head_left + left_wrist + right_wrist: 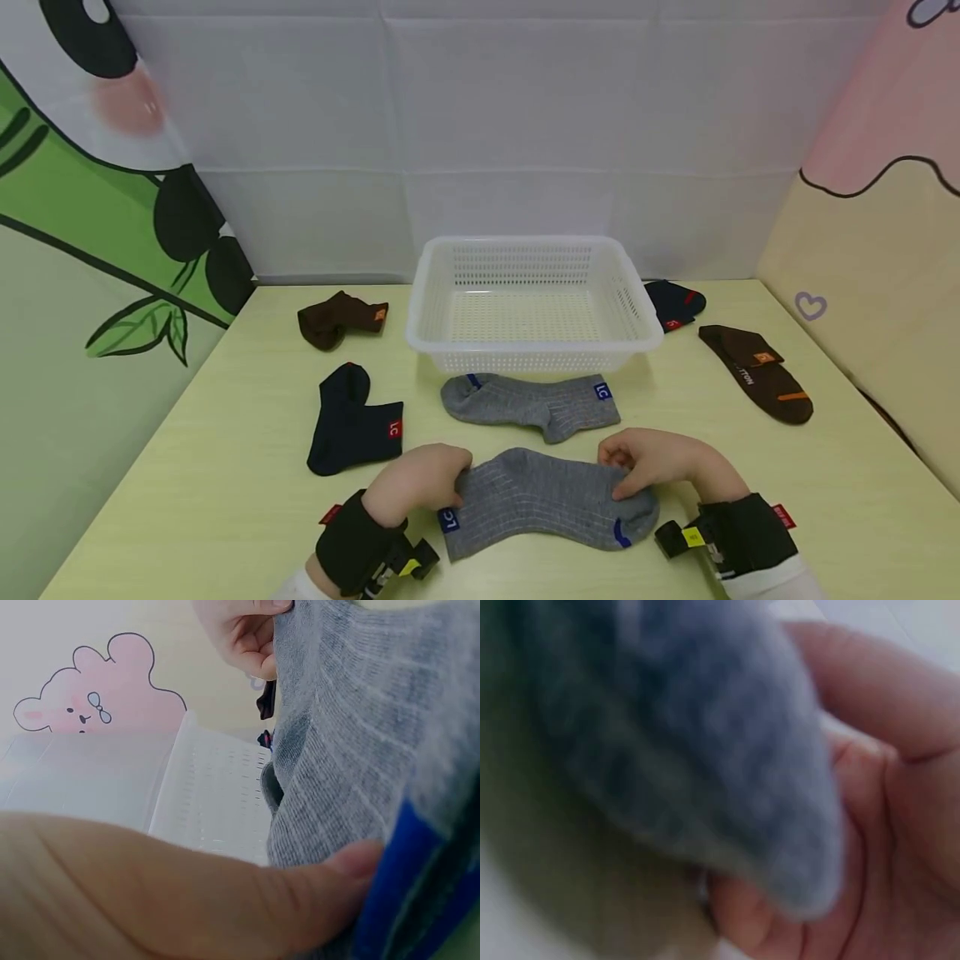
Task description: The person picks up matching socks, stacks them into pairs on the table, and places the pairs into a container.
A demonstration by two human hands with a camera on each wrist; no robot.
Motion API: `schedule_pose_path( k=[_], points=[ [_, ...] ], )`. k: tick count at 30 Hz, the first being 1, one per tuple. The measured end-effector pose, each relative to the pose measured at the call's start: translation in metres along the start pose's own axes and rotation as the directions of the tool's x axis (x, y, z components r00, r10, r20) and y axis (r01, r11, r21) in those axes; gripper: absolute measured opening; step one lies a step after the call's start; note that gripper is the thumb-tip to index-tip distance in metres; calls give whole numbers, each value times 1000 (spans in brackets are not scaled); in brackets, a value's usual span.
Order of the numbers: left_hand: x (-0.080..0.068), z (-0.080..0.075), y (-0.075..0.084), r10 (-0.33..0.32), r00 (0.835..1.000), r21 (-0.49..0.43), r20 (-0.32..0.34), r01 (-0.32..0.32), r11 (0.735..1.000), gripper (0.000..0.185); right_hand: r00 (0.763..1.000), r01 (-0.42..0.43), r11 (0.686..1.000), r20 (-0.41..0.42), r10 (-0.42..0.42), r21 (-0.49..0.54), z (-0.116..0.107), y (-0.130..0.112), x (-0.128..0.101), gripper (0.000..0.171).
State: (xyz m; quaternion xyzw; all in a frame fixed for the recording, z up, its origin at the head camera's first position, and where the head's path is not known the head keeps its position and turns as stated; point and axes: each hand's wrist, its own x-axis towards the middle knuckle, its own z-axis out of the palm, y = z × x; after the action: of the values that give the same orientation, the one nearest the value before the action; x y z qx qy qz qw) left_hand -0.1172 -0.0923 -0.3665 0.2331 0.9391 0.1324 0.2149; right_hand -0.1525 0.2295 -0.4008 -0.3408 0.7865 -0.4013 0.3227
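A grey ankle sock [551, 500] with blue marks lies near the table's front, its cuff to the left and toe to the right. My left hand [423, 479] pinches the cuff end; in the left wrist view the thumb [300, 892] presses on the ribbed cloth beside the blue patch. At the toe end my right hand [667, 460] holds the upper edge between thumb and fingers. The right wrist view has the grey cloth [742, 750] blurred, lying between thumb and fingers. Just behind is a matching grey sock [525, 404], flat on the table.
A white perforated basket [534, 346] stands at the back middle. On the left lie a brown sock [337, 321] and a navy sock [348, 425]. To the right are another navy sock [671, 302], partly behind the basket, and a folded brown sock [780, 396].
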Motion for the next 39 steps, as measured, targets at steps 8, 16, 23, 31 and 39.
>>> schedule_pose_path(
  k=[8,16,23,31,39],
  points=[
    [2,2,2,-31,996,23,-80,33,999,35,981,-170,947,-133,138,-271,8,-24,1,28],
    [0,0,9,63,998,-154,0,-63,986,27,977,-174,938,-171,126,-301,8,-29,-1,27],
    [1,2,13,149,988,-271,48,-131,954,24,982,-149,988,-123,142,-48,11,-32,2,28],
    [4,10,16,148,988,-302,45,-127,945,52,996,-51,992,-69,59,115,29,-34,20,15],
    [10,16,17,147,988,-377,38,-122,918,55,998,11,970,-56,3,242,45,-39,35,12]
  ],
)
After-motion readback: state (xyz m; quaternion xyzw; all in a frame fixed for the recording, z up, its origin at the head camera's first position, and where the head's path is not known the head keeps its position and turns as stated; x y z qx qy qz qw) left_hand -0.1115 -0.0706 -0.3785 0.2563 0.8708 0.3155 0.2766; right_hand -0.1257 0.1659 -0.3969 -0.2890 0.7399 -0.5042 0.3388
